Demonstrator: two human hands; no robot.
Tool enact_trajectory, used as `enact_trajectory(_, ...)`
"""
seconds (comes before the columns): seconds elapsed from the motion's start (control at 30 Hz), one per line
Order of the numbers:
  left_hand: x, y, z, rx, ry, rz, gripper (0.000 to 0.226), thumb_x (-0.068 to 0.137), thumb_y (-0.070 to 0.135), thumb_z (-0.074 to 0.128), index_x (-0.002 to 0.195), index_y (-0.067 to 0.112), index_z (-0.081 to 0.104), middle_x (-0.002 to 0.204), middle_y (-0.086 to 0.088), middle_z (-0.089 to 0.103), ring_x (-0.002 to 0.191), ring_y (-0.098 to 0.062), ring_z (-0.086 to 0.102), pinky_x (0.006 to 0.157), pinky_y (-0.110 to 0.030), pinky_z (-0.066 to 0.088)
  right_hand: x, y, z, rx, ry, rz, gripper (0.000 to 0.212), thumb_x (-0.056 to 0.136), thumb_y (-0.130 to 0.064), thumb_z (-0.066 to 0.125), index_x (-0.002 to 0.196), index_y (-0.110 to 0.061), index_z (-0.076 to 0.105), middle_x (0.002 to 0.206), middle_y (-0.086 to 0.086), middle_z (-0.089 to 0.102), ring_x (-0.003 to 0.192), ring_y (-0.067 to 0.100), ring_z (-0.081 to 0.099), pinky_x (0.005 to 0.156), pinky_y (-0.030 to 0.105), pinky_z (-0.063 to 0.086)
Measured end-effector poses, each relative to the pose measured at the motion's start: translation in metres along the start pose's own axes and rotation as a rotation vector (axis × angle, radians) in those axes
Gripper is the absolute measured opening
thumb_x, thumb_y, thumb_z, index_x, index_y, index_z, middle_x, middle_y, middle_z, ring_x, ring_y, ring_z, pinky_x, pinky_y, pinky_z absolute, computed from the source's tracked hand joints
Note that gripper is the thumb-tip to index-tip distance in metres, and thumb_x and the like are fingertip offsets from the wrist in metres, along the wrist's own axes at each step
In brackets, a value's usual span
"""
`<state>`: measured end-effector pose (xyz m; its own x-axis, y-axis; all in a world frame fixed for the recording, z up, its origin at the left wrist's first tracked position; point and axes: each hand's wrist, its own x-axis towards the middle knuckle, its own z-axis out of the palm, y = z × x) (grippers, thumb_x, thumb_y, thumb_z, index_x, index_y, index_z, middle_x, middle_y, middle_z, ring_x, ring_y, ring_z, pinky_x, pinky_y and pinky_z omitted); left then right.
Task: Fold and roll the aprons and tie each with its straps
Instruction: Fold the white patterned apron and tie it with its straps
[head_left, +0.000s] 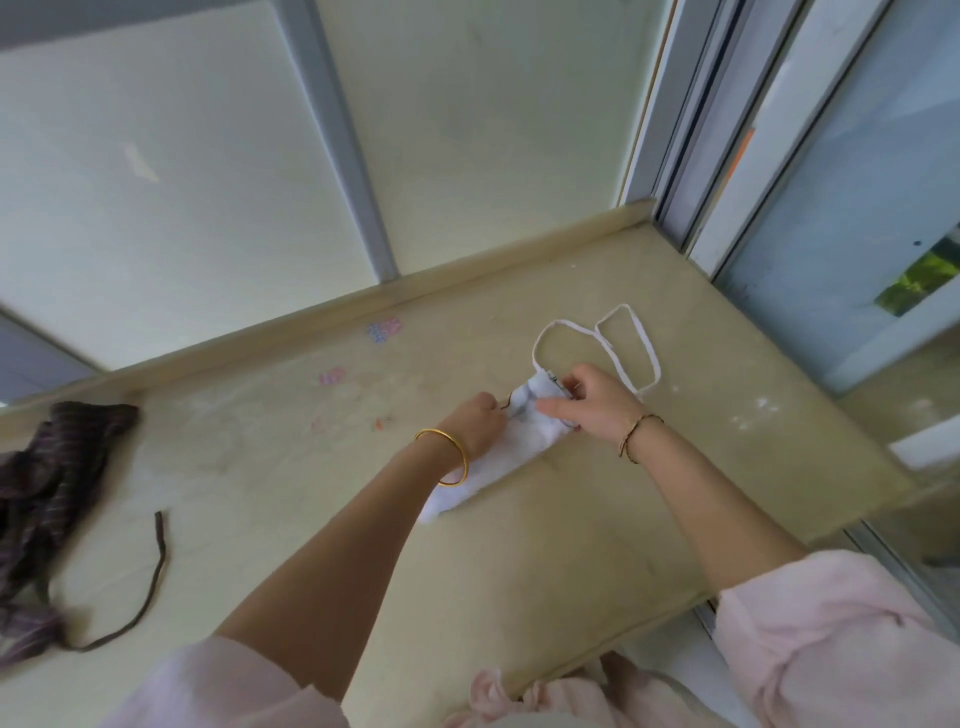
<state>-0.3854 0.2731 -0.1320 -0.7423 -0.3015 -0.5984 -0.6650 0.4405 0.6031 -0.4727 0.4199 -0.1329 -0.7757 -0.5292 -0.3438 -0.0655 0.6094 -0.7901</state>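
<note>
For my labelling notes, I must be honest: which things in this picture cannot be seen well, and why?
Head view.
Grip of the left hand on the white apron: hidden by the hand's own back.
Rolled end: covered by the right hand.
The dark striped apron: cut by the left edge, blurred.
The dark marks between the hands: too small to read.

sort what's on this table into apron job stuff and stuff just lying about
For the job: white apron, gripped by left hand and right hand; its white strap; dark striped apron; its dark strap.
Lying about: coloured marks on the table.
</note>
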Motion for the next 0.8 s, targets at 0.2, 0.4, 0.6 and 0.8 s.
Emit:
enact_trajectory(0.2,-0.010,-0.006,-0.023,-0.127,-0.020,0.056,0.024,0.093,0.009,0.042,0.072,0.019,0.044,0.072,0.003,0.042,0.075,-0.016,0.039,0.063,-0.027,0.030,0.012,-0.031,-0.001,-0.161,-0.005,-0.185,0.029,0.076,-0.029,0.076,0.073,-0.019,0.049,0.066,-0.008,0.049,0.060,0.008,0.047,0.055,0.022,0.038)
enact_trajectory(0.4,-0.014,-0.018,-0.034,-0.369,0.127,-0.057,0.033,0.088,-0.004,0.034,0.060,0.014,0.039,0.062,-0.003,0.034,0.056,-0.017,0.030,0.049,-0.027,0.021,0.015,-0.033,-0.006,0.151,0.132,-0.207,0.012,0.088,-0.003,0.055,0.097,-0.011,0.058,0.095,0.002,0.062,0.087,0.014,0.059,0.064,0.023,0.048)
enact_trajectory(0.6,-0.014,-0.027,-0.028,-0.637,0.127,-0.125,0.022,0.087,0.003,0.042,0.068,0.011,0.049,0.079,-0.009,0.045,0.079,-0.023,0.040,0.070,-0.034,0.030,0.012,-0.032,0.001,-0.043,0.216,-0.288,0.010,0.085,-0.009,0.064,0.093,-0.014,0.062,0.089,0.005,0.065,0.079,0.015,0.058,0.076,0.026,0.046)
enact_trajectory(0.8,-0.013,-0.031,-0.025,-0.813,0.096,-0.160,0.014,0.086,0.003,0.040,0.085,0.004,0.054,0.094,-0.013,0.051,0.087,-0.025,0.048,0.078,-0.034,0.037,0.017,-0.037,-0.009,-0.305,0.285,-0.347,0.015,0.086,-0.013,0.064,0.097,-0.011,0.074,0.100,0.010,0.063,0.089,0.021,0.056,0.074,0.023,0.037)
